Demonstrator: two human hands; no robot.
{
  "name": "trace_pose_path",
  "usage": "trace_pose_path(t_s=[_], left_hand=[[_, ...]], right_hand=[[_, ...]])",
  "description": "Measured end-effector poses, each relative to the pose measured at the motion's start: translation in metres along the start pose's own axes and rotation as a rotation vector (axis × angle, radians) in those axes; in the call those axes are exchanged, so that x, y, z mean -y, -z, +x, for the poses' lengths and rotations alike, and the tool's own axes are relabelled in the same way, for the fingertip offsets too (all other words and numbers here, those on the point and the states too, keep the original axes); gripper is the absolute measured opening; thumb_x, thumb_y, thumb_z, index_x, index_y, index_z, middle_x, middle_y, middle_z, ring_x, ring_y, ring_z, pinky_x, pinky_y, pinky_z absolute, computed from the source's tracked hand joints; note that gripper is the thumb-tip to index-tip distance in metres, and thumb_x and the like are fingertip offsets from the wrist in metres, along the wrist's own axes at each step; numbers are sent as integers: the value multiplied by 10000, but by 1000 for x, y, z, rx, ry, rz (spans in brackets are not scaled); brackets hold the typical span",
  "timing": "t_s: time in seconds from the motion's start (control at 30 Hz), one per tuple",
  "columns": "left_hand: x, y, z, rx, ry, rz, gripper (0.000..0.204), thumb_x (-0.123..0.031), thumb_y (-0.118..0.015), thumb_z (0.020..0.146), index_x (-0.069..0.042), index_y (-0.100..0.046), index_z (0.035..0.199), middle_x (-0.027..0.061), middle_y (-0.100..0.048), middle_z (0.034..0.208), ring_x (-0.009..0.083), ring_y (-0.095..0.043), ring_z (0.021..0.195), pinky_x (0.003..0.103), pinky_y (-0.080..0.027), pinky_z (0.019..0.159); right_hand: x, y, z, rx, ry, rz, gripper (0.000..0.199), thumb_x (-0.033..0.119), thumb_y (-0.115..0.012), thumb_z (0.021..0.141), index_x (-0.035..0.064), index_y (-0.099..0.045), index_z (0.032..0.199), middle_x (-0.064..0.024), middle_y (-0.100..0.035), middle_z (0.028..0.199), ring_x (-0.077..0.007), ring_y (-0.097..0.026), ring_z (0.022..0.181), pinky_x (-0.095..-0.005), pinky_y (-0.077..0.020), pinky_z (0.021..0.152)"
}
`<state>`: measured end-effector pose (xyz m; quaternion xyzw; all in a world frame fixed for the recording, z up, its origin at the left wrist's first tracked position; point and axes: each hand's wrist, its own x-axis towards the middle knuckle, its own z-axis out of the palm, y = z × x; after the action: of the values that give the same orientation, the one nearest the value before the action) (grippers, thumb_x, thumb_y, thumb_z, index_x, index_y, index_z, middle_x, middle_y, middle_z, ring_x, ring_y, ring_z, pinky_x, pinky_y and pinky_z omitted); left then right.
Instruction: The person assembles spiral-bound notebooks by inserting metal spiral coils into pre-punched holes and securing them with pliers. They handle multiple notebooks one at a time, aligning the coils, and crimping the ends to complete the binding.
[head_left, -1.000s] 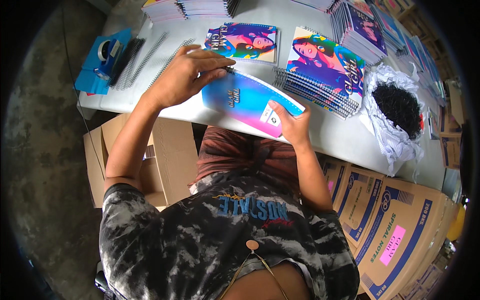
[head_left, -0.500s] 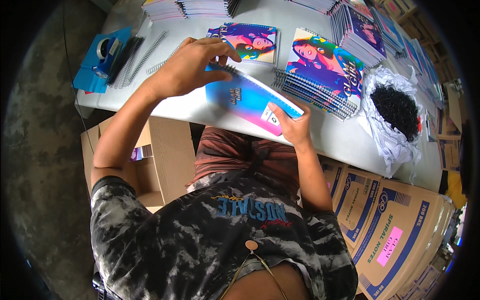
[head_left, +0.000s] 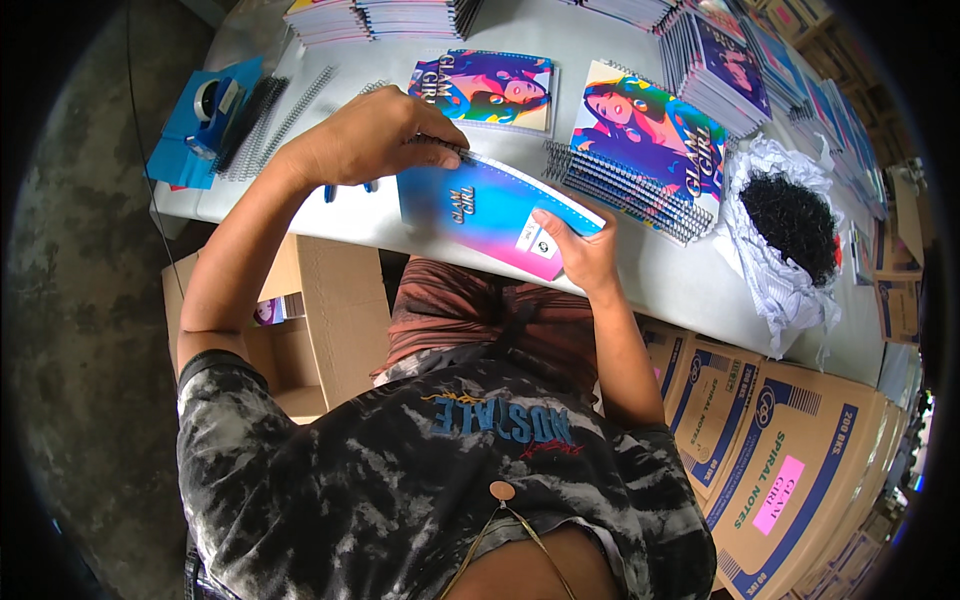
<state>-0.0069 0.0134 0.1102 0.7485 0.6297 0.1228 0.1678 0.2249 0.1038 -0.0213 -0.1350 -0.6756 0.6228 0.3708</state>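
A blue-to-pink notebook (head_left: 490,215) is held up tilted at the near edge of the table, with a row of punched holes along its upper edge. My right hand (head_left: 588,252) grips its right end, thumb on the cover beside a white label. At the notebook's upper left corner my left hand (head_left: 385,140) pinches a dark spiral wire (head_left: 464,154), mostly hidden by the fingers. Beyond it lie a colourful notebook cover (head_left: 500,85) and, to the right, a stack of spiral-bound notebooks (head_left: 640,140).
Loose wire coils (head_left: 262,125) and a tape dispenser (head_left: 210,110) on a blue sheet are at the left. A white bag of black wire scraps (head_left: 790,225) stands at the right. Notebook stacks (head_left: 715,70) line the back. Cardboard boxes (head_left: 785,480) flank my legs.
The notebook's left end has shifted left and its cover turned more toward me. My left hand has moved slightly down with its fingers closer together, uncovering blue-handled bits below the wrist.
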Motion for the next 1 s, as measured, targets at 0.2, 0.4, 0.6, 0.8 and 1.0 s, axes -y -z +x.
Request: trace_pose_path(t_s=[0.2, 0.4, 0.6, 0.8, 1.0], left_hand=[[1, -8, 0, -81, -50, 47, 178, -163, -621, 822, -23, -665, 923, 103, -666, 829, 205, -590, 542, 315, -466, 520], [-16, -12, -7, -198, -90, 196, 134, -161, -629, 806, -50, -663, 874, 90, -662, 829, 223, -610, 719, 348, -435, 771], [-7, -13, -7, -165, -53, 203, 156, -196, -590, 841, -61, -657, 879, 90, -652, 793, 242, -604, 714, 343, -426, 762], [3, -13, -8, 64, 128, -270, 304, -294, -522, 908, -23, -626, 818, 53, -587, 639, 168, -521, 552, 275, -411, 525], [11, -5, -4, 336, 364, -419, 397, -344, -447, 947, 0, -621, 854, 7, -552, 633, 94, -509, 580, 251, -443, 549]], right_hand=[[1, 1, 1, 47, 14, -29, 250, 39, -626, 828, -27, -625, 1069, -39, -657, 831, -49, -541, 710, -203, -457, 629], [0, 5, 2, 80, 48, -31, 254, 33, -628, 823, -16, -628, 1072, -37, -657, 809, -43, -538, 697, -200, -452, 612], [-2, 3, 2, 49, 6, 9, 229, 55, -638, 823, -23, -633, 1038, -29, -650, 804, -47, -537, 695, -207, -454, 619], [-3, 5, 2, 90, -108, 125, 158, 95, -649, 821, -14, -648, 936, -11, -639, 781, -54, -547, 690, -227, -459, 622], [-21, 0, -3, 61, -244, 300, 124, 98, -642, 821, 8, -643, 906, -5, -631, 775, -50, -543, 697, -228, -453, 621]])
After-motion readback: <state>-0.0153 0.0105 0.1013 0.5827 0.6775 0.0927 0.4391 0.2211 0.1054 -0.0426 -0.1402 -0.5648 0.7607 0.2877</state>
